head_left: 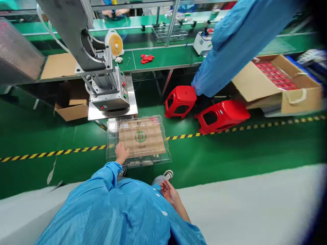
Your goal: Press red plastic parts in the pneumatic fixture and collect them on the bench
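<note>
I look straight down my blue smock at the green floor. My left hand [121, 153] reaches forward and rests on the near left part of a clear plastic blister tray [163, 154] that lies on a brown cardboard sheet [143, 137] with a green round logo. Its fingers curl down onto the tray's surface; no grasp is visible. My right hand [169, 192] hangs close to my body, palm up, fingers loosely spread, holding nothing. The tray sits just in front of my shoes [168, 175].
A metal press machine [109, 92] stands right behind the tray. Two red stools [180, 100] [222, 115] lie to the right, past a yellow-black floor stripe [76, 149]. Another person's blue sleeve [237, 41] hangs at upper right. Open cardboard boxes [281, 85] [73, 107] flank the area; green workbenches [163, 56] run behind.
</note>
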### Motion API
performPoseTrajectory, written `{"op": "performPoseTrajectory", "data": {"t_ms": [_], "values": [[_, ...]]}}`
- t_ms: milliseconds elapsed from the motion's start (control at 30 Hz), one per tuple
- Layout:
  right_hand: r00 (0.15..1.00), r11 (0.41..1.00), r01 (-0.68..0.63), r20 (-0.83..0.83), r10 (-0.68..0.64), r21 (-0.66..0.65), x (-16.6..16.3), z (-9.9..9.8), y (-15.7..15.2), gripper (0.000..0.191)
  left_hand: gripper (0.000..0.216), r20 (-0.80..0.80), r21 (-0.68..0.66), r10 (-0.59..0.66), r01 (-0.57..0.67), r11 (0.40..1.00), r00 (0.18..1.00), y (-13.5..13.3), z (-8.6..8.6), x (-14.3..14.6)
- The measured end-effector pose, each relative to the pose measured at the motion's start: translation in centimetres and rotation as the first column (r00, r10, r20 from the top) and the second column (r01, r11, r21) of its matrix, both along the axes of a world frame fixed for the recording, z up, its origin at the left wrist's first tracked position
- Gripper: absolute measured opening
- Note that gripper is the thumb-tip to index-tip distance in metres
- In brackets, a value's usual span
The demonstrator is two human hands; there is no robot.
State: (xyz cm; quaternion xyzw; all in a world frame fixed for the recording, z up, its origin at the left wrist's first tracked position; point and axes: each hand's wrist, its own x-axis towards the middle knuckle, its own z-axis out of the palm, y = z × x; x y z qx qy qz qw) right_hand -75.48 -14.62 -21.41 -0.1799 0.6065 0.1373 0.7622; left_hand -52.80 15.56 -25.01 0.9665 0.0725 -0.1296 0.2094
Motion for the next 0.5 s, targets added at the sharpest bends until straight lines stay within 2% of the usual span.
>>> {"op": "performPoseTrajectory", "data": {"t_ms": [67,133,200,233,300,367,500], "values": [[0.997,0.997,-0.069,0.023,0.068,0.022,0.5,-0.5,-5.5,0.003,0.076,-0.128,0.073,-0.150,0.160,0.984,0.980,-6.0,-0.2,-3.3],[0.991,0.992,-0.123,0.046,0.122,0.011,0.4,-0.5,-11.7,0.008,0.099,-0.309,0.098,-0.294,0.337,0.936,0.905,-12.0,-0.6,-6.3],[0.986,0.988,-0.151,0.059,0.153,-0.033,-0.1,-0.3,-18.2,0.014,0.115,-0.422,0.123,-0.323,0.406,0.905,0.847,-16.9,-1.0,-8.3],[0.985,0.986,-0.155,0.061,0.159,-0.058,-0.4,-0.2,-21.5,0.017,0.115,-0.444,0.154,-0.303,0.404,0.902,0.843,-18.7,-1.3,-8.9],[0.986,0.983,-0.149,0.053,0.156,-0.107,-1.3,-0.1,-27.6,0.020,0.096,-0.439,0.222,-0.236,0.359,0.906,0.867,-21.0,-1.6,-9.2],[0.988,0.980,-0.144,0.030,0.149,-0.138,-1.9,-0.2,-32.8,0.021,0.074,-0.422,0.253,-0.175,0.301,0.920,0.890,-22.0,-1.6,-8.7],[0.983,0.973,-0.183,-0.035,0.179,-0.141,-0.5,-0.6,-39.7,0.015,0.065,-0.410,0.207,-0.117,0.218,0.954,0.904,-22.5,-1.3,-7.8]]}}
